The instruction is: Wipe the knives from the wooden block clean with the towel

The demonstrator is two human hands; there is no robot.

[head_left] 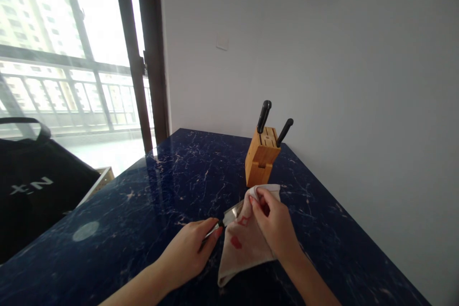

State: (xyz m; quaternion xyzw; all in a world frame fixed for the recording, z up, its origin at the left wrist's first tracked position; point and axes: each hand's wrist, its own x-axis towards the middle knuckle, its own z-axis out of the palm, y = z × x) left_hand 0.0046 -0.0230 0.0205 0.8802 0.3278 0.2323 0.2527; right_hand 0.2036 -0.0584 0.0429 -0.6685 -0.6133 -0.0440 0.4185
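Gripping a knife [229, 216] by its dark handle, the left hand [190, 253] has fingers curled round the grip low over the table [150, 186]; the blade runs up and to the right from the fingertips and disappears into a cloth [244, 244].

Right hand [274, 229]: clenched on the cloth, pinching it around the blade, fingertips at the top fold. Cloth is pale with red marks; its lower corner hangs loose toward the table, just right of the left hand.

Handling, judged:
- Knife looks stiff, thin, fairly light. Polished steel, likely slippery if wet. The edge is the hazard, so hold belongs on the handle, as it is now.
- Which way the edge faces under the cloth cannot be told.
- Cloth is soft and limp, takes any shape, and gives only thin padding over the edge. Best pressed flat on the blade's sides.

Beyond the right hand, further along the table: a wooden knife block [261, 158], upright, with two black handles [264, 115] sticking out of its slots. Well apart from the hands, near the wall [322, 57].

Table: dark blue, marble-veined, glossy, hard. A dropped blade would likely skid on it.

Room: plain pale wall ahead and to the right of the hands. Left of the left hand, a large window [71, 57] with a dark frame and strong daylight, buildings outside. A black bag [32, 186] with white lettering sits past the table's left edge.
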